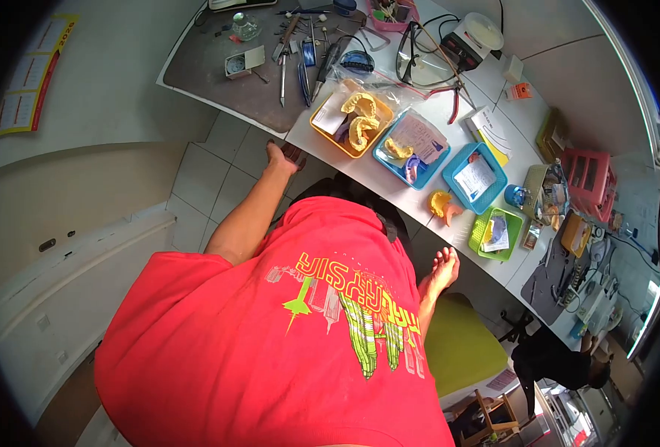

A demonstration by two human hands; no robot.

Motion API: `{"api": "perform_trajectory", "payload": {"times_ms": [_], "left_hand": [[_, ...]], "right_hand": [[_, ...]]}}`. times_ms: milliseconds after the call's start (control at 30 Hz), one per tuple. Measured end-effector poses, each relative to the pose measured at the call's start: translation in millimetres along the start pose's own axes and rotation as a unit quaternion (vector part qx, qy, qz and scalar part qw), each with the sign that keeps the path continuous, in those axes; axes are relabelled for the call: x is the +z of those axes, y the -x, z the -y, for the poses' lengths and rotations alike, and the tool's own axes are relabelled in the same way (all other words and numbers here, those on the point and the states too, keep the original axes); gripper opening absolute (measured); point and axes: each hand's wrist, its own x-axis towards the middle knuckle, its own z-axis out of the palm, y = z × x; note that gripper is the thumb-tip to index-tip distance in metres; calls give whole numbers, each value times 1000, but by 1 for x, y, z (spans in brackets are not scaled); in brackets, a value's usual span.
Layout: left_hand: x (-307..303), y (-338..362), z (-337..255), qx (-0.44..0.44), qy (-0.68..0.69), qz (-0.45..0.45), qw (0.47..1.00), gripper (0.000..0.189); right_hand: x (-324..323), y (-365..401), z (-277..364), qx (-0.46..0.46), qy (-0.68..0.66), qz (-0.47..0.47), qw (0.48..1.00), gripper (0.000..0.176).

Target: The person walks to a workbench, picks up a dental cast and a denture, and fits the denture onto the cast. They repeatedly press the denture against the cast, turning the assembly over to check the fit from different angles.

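Note:
My left hand is at the near edge of the white bench, its fingers apart and partly in shadow, with nothing seen in it. Lower right, my right hand is beside the red shirt, palm up, fingers loosely bent and empty. Nearest to it on the bench are a yellow and pink dental model and a green basket holding a paper. An orange-rimmed tray holds yellowish dental casts. Beside it stand a blue tray with bagged items and a lighter blue basket with a paper.
Hand tools lie on a dark mat at the upper left. Glasses and red-handled pliers are behind the trays. A green seat stands at the right. Farther off is another person in black.

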Motion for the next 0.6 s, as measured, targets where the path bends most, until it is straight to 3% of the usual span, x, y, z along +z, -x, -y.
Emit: {"api": "perform_trajectory", "payload": {"times_ms": [67,133,200,233,267,300,333,400,533,600], "left_hand": [[-11,-9,-2,12,42,-4,999,60],[-24,-10,1,39,36,4,999,59],[-47,-16,11,83,-194,29,977,61],[-57,-10,15,91,-272,46,957,55],[-68,-3,22,95,-273,42,956,55],[-80,2,31,120,-387,29,914,50],[-91,5,37,144,-496,16,856,46],[-114,-1,52,158,-587,-15,794,38],[-123,14,78,162,-601,-36,782,32],[-110,48,90,166,-522,28,836,31]], "right_hand": [[14,13,22,-137,105,60,983,19],[28,19,44,-268,286,89,916,19],[44,22,66,-369,359,119,849,25],[50,21,77,-365,357,124,851,25],[58,19,88,-385,392,159,821,30],[62,15,93,-405,423,191,788,35],[63,8,94,-404,417,194,791,35],[62,-6,95,-490,471,225,698,44],[61,-22,102,-463,467,299,691,50],[58,-26,96,-471,456,302,692,52]]}}
